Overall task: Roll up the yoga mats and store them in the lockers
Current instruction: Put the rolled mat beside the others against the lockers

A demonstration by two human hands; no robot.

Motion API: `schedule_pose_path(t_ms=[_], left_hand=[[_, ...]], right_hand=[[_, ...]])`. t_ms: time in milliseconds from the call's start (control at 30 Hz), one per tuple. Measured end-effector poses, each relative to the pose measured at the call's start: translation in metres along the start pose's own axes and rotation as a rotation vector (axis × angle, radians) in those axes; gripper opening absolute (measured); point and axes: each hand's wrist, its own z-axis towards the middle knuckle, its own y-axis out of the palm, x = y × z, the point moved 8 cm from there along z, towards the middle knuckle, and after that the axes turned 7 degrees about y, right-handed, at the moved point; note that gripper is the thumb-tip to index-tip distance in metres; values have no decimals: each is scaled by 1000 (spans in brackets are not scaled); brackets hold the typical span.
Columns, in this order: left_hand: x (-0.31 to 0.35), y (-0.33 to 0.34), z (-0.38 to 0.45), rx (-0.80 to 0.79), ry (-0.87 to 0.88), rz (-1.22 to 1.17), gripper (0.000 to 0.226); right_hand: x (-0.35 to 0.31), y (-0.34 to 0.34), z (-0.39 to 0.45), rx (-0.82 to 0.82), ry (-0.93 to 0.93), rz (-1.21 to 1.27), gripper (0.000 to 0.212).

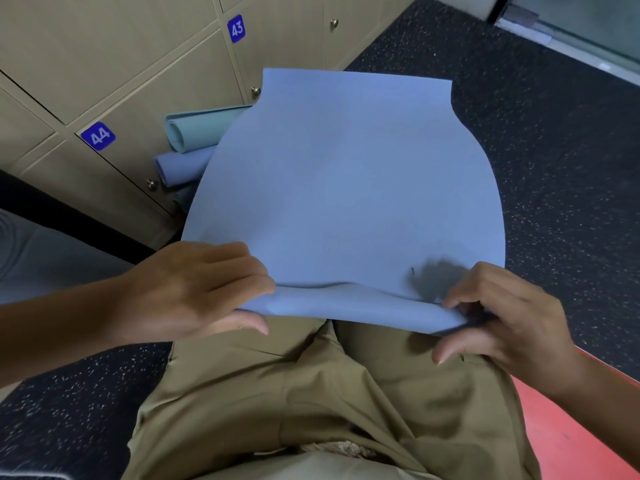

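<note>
**A:** Where is the mat right now?

**B:** The blue yoga mat [346,188] lies spread on the dark speckled floor [554,168], running away from the person towards the far side. Its near edge is turned over into a first small fold [349,306] just in front of the person's knees, which are in khaki trousers [311,393].

**A:** And the hands?

**B:** Both are on that near edge. The left hand [194,289] is at the left end, fingers curled over the top of the fold and thumb underneath, gripping it. The right hand [502,317] is at the right end, fingertips pinching the folded edge, with the thumb lower and nearer the person.

**A:** Is anything already rolled?

**B:** Yes, two rolls lie on the floor left of the spread mat, partly hidden beneath its edge: a teal rolled mat [197,129] farther off and a blue rolled mat [183,168] just beside it, nearer. Both sit right against the lockers [104,64].

**A:** What do the lockers look like?

**B:** Beige doors with small round knobs, all shut in this view. Blue number tags read 43 [236,28] and 44 [98,136]. At the near right there is a strip of red flooring [571,427].
</note>
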Motion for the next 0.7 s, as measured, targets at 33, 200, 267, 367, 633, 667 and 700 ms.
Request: schedule_pose_path(t_ms=[33,200,267,367,633,667,700], left_hand=[[5,-2,1,17,10,46,16],[25,-13,8,144,1,283,29],[24,-12,7,164,-74,290,28],[17,-8,7,195,-198,197,28],[-18,-3,12,227,-361,-91,31],[-24,-2,13,221,-384,-147,29],[-28,-2,14,218,-400,-190,28]], right_hand=[[2,2,-2,-29,11,5,50],[-2,1,-1,-32,-11,-91,45],[-7,2,-6,10,-43,-190,45],[-12,1,-12,81,-53,-331,45],[4,0,-4,139,94,-243,39],[8,-1,-1,128,117,-208,39],[12,-1,2,121,144,-170,39]])
